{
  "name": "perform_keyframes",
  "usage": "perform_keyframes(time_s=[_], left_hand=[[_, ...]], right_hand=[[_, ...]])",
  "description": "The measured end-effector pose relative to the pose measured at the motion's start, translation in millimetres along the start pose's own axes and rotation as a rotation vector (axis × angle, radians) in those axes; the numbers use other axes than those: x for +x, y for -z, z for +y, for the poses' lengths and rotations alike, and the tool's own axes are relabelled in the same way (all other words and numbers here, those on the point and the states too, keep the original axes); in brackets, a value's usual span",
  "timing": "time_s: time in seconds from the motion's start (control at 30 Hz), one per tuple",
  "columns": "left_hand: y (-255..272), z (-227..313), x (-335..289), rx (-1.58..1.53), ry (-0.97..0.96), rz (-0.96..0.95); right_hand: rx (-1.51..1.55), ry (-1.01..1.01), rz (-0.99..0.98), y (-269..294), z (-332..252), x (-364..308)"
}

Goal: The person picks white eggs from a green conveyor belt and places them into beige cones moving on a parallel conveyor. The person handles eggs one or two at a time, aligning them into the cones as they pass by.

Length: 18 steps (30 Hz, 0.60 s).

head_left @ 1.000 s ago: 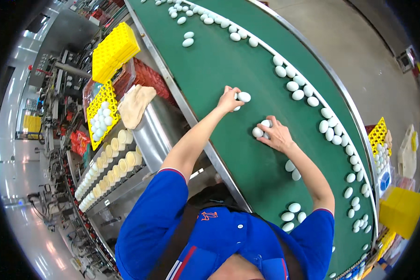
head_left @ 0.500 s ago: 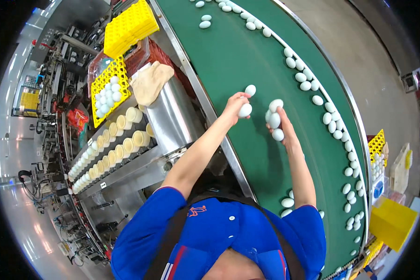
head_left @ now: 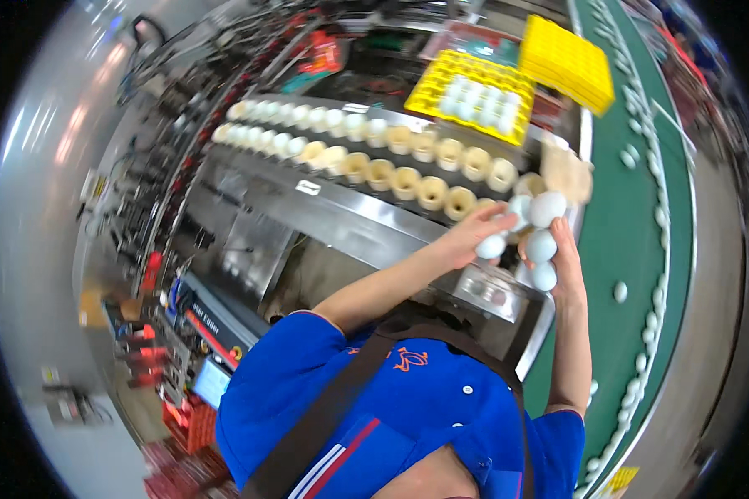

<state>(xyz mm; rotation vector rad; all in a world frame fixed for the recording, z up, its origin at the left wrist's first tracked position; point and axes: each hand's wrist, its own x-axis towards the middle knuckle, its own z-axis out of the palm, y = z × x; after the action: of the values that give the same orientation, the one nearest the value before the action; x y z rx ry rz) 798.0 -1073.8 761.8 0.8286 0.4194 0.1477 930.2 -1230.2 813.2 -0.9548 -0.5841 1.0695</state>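
Observation:
Pale bluish-white eggs fill both my hands, held close together over the right end of a metal machine. My left hand (head_left: 473, 236) is closed around eggs, one (head_left: 491, 246) showing below the fingers and another (head_left: 519, 211) above. In my right hand (head_left: 564, 259) several eggs sit in a column, the top egg (head_left: 548, 208) the largest in view. Just left of my hands run two rows of cream-coloured cups (head_left: 432, 192). Cups at the far left end hold eggs (head_left: 295, 146), while those nearer my hands stand without any. Some fingers are hidden behind the eggs.
A green conveyor belt (head_left: 601, 324) on the right carries many eggs along a white guide rail. Behind the cups lies a yellow egg tray (head_left: 431, 90) partly filled with eggs, beside stacked yellow trays (head_left: 566, 62). A beige cloth (head_left: 567, 170) rests at the machine's corner.
My view and body have turned left, from the belt to the cup rows. Both hands, carrying their eggs, have moved off the belt to the machine's end and come closer together.

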Motion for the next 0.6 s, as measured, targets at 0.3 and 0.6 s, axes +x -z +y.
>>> perform_keyframes(time_s=[0.3, 0.6], left_hand=[[272.5, 123.1, -89.5, 0.591, -0.674, 0.903], [312.3, 160.1, -97.5, 1.437, -0.336, 1.080]], right_hand=[[-0.421, -0.056, -0.057, -128.2, 122.0, 228.7], [-1.733, 0.364, 0.015, -168.0, 162.5, 310.7]])
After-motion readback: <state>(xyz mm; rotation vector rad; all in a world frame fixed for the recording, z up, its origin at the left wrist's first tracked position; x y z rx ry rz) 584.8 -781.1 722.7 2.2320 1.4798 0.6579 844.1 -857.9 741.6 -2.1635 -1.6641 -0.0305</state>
